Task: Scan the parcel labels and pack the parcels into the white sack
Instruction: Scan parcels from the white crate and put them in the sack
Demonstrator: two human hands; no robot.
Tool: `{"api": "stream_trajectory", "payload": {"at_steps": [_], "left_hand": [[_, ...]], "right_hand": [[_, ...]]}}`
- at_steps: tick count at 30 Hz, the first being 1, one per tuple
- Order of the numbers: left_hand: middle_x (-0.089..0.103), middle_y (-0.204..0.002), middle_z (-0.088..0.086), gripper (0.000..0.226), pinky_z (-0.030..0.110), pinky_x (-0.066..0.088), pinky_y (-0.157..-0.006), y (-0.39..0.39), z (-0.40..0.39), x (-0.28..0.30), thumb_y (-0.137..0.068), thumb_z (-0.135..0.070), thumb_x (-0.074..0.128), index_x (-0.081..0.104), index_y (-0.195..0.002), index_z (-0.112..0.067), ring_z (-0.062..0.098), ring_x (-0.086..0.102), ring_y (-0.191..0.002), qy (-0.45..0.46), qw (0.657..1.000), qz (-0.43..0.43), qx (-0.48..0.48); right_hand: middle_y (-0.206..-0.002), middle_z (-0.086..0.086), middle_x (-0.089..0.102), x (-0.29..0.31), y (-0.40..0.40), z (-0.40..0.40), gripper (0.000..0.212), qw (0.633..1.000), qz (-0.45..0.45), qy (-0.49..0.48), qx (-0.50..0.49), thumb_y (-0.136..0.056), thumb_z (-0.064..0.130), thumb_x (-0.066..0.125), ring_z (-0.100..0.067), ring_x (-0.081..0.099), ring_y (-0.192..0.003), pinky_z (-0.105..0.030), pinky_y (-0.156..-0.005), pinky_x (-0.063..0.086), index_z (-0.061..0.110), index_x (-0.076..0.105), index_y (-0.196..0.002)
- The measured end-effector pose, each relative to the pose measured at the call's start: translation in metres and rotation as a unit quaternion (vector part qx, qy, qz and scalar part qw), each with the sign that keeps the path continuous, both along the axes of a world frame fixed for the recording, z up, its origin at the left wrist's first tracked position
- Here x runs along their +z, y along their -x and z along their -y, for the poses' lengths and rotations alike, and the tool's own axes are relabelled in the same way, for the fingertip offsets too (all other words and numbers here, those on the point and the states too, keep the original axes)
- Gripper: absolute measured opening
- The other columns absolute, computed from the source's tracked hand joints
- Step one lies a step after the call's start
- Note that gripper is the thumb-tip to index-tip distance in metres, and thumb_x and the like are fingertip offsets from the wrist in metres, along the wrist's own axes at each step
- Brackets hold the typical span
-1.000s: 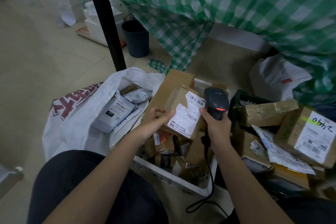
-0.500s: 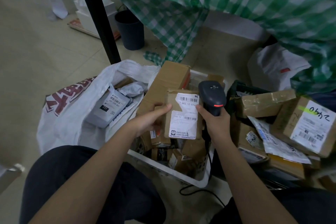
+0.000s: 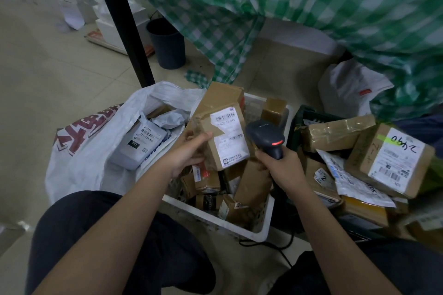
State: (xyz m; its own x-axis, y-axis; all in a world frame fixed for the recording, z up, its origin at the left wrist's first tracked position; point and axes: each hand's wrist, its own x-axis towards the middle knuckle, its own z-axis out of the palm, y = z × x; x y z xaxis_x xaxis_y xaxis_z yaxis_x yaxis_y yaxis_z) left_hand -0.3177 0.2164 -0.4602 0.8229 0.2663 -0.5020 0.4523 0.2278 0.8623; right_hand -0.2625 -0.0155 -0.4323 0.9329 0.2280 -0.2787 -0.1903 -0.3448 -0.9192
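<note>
My left hand (image 3: 188,151) grips a brown cardboard parcel (image 3: 223,136) by its left edge, thumb on the front, white label facing up. My right hand (image 3: 279,163) holds a black barcode scanner (image 3: 265,137) by the handle, its red light lit, its head right beside the label's right edge. The white sack (image 3: 96,151) with red lettering lies open at the left, with a grey labelled bag parcel (image 3: 141,143) inside. Below my hands a white crate (image 3: 215,217) holds several small brown parcels.
A dark crate (image 3: 304,115) at the right is piled with taped boxes and a box marked with a handwritten number (image 3: 393,158). A black table leg (image 3: 124,24), a dark bin (image 3: 167,43) and a hanging green checked cloth (image 3: 287,7) stand behind. The scanner cable trails on the floor.
The parcel has turned upright, so its label faces me squarely. The scanner has stayed close to the label's right edge. The view has tilted slightly.
</note>
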Motion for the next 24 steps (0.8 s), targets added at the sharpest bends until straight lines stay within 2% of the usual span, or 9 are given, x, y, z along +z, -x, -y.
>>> {"api": "stream_trajectory", "payload": {"at_steps": [4,9,13,16,24], "left_hand": [[0.057,-0.133,0.006,0.079,0.033,0.053,-0.092,0.0,0.002,0.002,-0.079,-0.04,0.073,0.034,-0.144,-0.016,0.019,0.061,-0.112,-0.008,0.998,0.025,0.059],[0.059,-0.13,0.004,0.066,0.032,0.052,-0.09,0.001,0.005,0.006,-0.086,-0.034,0.068,0.038,-0.142,-0.017,0.016,0.061,-0.11,-0.016,0.995,0.043,0.084],[0.061,-0.128,0.003,0.066,0.027,0.055,-0.079,0.004,0.001,0.004,-0.083,-0.036,0.071,0.041,-0.14,-0.019,0.015,0.063,-0.108,-0.019,0.995,0.046,0.087],[0.06,-0.128,0.004,0.065,0.029,0.054,-0.082,0.005,0.0,0.003,-0.084,-0.035,0.07,0.04,-0.14,-0.019,0.017,0.063,-0.109,-0.017,0.994,0.047,0.093],[0.061,-0.128,0.005,0.067,0.031,0.054,-0.085,0.006,-0.002,0.001,-0.084,-0.035,0.071,0.038,-0.14,-0.019,0.018,0.062,-0.11,-0.014,0.994,0.053,0.09]], "right_hand": [[-0.075,-0.014,0.069,0.002,0.015,0.007,0.008,0.997,0.001,0.058,0.058,-0.087,0.017,0.069,-0.011,0.064,-0.057,-0.019,-0.054,0.05,0.01,0.064,-0.086],[-0.061,-0.006,0.061,0.004,0.028,0.013,0.014,0.991,-0.016,0.081,0.101,-0.087,0.011,0.066,0.0,0.057,-0.045,-0.012,-0.046,0.044,0.008,0.061,-0.075],[-0.054,-0.001,0.057,0.008,0.032,0.013,0.021,0.992,-0.01,0.078,0.098,-0.086,0.007,0.066,0.001,0.056,-0.043,-0.011,-0.045,0.041,0.01,0.057,-0.067],[-0.053,-0.002,0.058,0.009,0.032,0.013,0.02,0.991,-0.009,0.082,0.108,-0.085,0.007,0.066,-0.001,0.057,-0.044,-0.015,-0.048,0.044,0.01,0.058,-0.067],[-0.054,-0.004,0.06,0.011,0.033,0.01,0.018,0.99,-0.009,0.085,0.112,-0.084,0.007,0.065,-0.003,0.058,-0.045,-0.013,-0.047,0.043,0.007,0.061,-0.067]]}}
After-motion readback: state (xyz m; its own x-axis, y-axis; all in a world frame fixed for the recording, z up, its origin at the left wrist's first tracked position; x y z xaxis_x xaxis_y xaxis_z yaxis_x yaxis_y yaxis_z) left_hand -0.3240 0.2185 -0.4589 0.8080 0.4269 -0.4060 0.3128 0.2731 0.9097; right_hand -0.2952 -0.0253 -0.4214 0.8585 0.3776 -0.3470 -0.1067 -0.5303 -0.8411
